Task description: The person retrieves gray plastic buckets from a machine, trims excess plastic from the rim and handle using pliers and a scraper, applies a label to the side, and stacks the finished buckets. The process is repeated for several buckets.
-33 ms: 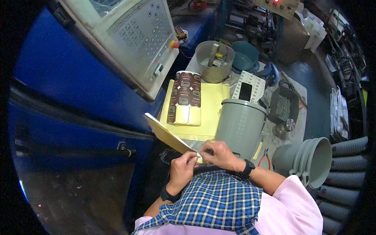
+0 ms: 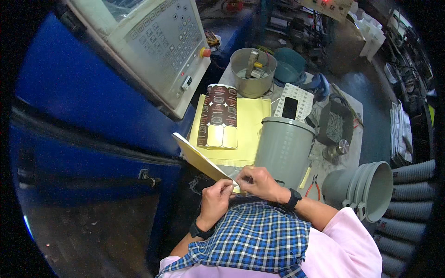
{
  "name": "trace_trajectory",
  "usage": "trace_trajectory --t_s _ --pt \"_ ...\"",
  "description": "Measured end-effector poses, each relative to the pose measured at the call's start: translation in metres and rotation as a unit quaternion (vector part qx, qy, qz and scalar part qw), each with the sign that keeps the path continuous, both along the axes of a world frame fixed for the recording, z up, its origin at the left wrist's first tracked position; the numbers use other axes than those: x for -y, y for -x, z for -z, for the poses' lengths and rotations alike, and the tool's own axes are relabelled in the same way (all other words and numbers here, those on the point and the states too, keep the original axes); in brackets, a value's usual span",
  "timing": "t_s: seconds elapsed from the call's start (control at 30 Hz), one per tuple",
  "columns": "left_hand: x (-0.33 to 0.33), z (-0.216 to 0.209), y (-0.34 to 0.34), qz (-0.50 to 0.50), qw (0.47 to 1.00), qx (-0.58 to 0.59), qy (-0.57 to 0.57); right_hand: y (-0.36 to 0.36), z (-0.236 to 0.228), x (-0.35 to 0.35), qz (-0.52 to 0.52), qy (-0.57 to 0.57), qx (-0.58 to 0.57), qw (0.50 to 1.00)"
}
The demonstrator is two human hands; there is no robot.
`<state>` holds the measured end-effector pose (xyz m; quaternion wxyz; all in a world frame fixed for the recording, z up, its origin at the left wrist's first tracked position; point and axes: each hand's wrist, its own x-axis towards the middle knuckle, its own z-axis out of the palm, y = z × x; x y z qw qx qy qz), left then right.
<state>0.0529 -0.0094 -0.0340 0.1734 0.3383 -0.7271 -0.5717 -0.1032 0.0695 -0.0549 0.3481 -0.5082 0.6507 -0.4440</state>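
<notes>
A thin yellow sheet with a white edge [image 2: 198, 156] slants up and to the left in front of me, seen almost edge-on. My left hand [image 2: 215, 200] pinches it near its lower end. Right beside those fingertips, my right hand [image 2: 256, 180] is closed, thumb and fingers pinched on the same corner. Beyond the hands, brown printed label sheets [image 2: 218, 104] with blank yellowish labels at the near end lie on a larger yellow sheet [image 2: 252, 125]. An upright grey bucket [image 2: 283, 148] stands just past my right hand.
At left stands a blue machine [image 2: 92, 125] with a control panel [image 2: 160, 51] and red button [image 2: 205, 53]. The table holds a bucket of tools [image 2: 252, 85], a phone [image 2: 289, 107], a dark bin [image 2: 334, 123], a jar [image 2: 334, 151] and red-handled pliers [image 2: 314, 187]. Nested grey buckets [image 2: 357, 192] lie at right.
The far end of the yellow sheet has shifted slightly to the right. Both hands stay at its near corner.
</notes>
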Motion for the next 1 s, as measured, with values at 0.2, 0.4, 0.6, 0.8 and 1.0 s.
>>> trace_trajectory --t_s 0.2,0.4,0.6,0.8,1.0 --pt "0.023 0.002 0.006 0.023 0.995 0.039 -0.089 0.000 -0.004 0.004 -0.004 0.067 -0.103 0.992" --pt "0.035 0.004 0.015 0.055 0.990 0.072 -0.108 -0.001 -0.006 0.007 -0.022 0.048 -0.213 0.976" --pt "0.050 0.005 0.022 0.070 0.994 0.060 -0.059 0.006 -0.004 0.019 0.026 0.019 -0.096 0.995" --pt "0.073 0.005 0.031 0.099 0.992 0.058 -0.054 0.015 0.008 0.030 0.137 -0.152 0.335 0.920" --pt "0.115 0.019 0.066 0.123 0.986 0.016 0.110 0.031 0.033 0.010 0.396 0.033 0.564 0.724"
